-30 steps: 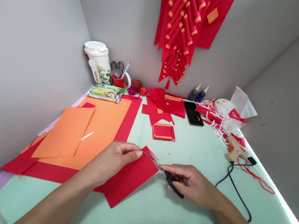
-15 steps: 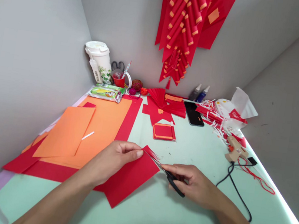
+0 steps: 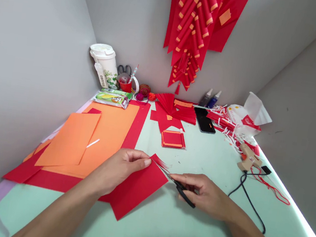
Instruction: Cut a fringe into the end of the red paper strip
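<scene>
My left hand (image 3: 126, 169) pinches a sheet of red paper (image 3: 139, 191) near its upper corner, thumb on top. Thin strips form a fringe (image 3: 161, 161) along the paper's far edge. My right hand (image 3: 198, 194) is closed around the black handles of a pair of scissors (image 3: 181, 189). The blades point left and lie at the paper's edge, just beside the fringe. Part of the paper is covered by my left hand and wrist.
Orange sheets (image 3: 115, 128) over red paper lie at left. A small red-and-orange bundle (image 3: 173, 139) and a phone (image 3: 204, 120) are beyond my hands. A glue gun (image 3: 249, 158) with a black cord sits right, near paper shreds. A firecracker decoration (image 3: 192, 24) hangs on the back wall.
Almost nothing differs; both hands keep their places, with the scissor blades still at the fringed edge of the red paper.
</scene>
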`<state>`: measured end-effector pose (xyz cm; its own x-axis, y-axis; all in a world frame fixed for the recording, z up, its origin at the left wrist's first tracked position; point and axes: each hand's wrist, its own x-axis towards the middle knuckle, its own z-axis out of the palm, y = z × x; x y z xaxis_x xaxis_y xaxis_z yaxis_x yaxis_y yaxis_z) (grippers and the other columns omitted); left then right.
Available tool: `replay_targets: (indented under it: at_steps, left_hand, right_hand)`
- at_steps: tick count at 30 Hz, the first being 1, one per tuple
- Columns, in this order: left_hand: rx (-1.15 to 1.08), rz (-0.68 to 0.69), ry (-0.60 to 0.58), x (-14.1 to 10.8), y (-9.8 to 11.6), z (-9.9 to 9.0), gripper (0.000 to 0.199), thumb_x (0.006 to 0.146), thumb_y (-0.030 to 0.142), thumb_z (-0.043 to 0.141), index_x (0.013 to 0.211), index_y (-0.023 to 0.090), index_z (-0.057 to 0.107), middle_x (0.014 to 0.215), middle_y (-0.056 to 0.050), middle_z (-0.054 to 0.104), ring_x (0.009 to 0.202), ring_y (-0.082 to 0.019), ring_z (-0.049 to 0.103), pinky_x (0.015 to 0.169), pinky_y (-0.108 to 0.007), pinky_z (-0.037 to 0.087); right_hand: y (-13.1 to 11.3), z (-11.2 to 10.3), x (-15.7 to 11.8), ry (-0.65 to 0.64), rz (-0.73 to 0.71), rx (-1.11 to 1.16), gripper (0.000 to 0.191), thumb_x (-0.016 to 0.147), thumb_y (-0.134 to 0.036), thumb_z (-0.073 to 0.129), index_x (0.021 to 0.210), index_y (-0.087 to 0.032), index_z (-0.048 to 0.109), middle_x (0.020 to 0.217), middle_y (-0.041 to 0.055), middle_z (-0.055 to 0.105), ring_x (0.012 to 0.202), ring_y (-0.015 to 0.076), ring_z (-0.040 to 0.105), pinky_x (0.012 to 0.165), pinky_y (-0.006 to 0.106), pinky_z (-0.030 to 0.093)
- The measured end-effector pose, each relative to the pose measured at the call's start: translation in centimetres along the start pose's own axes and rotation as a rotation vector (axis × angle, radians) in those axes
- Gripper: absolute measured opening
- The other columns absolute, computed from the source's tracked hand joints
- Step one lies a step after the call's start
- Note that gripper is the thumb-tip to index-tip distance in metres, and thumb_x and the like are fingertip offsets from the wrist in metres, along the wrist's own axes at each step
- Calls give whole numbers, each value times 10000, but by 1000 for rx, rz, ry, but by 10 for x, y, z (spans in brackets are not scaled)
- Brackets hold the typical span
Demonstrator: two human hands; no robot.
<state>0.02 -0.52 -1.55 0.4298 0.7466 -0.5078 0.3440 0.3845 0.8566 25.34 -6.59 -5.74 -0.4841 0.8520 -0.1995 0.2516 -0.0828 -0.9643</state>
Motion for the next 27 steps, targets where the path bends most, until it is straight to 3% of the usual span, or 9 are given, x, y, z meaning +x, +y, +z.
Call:
replay_targets:
  at_steps: [15,23,27]
  left_hand:
    - [17,-11,18,-2,6,0,410,723,563,585,881,196,678,839,-58,709,733,-231,645,628,-297,457]
    - [172,73,291,-7,16,-11,371,731,574,564,840,237,674,776,16,676,734,-194,581,592,-240,384]
    - [160,101,341,-6,16,-14,372,732,570,560,871,243,673,767,14,660,772,-209,570,607,-247,382]
  right_hand:
    - [1,1,-1,-17,80,121,400,800,-226,595,1198,-266,602,753,-19,570,638,94,497,586,190,428]
    - [2,-3,-1,19,107,102,411,782,-250,621,1192,-272,603,733,-18,540,652,107,498,585,201,421]
    - [2,-5,-1,27,103,81,422,783,-256,619,1204,-268,594,736,-13,552,653,114,500,586,210,427]
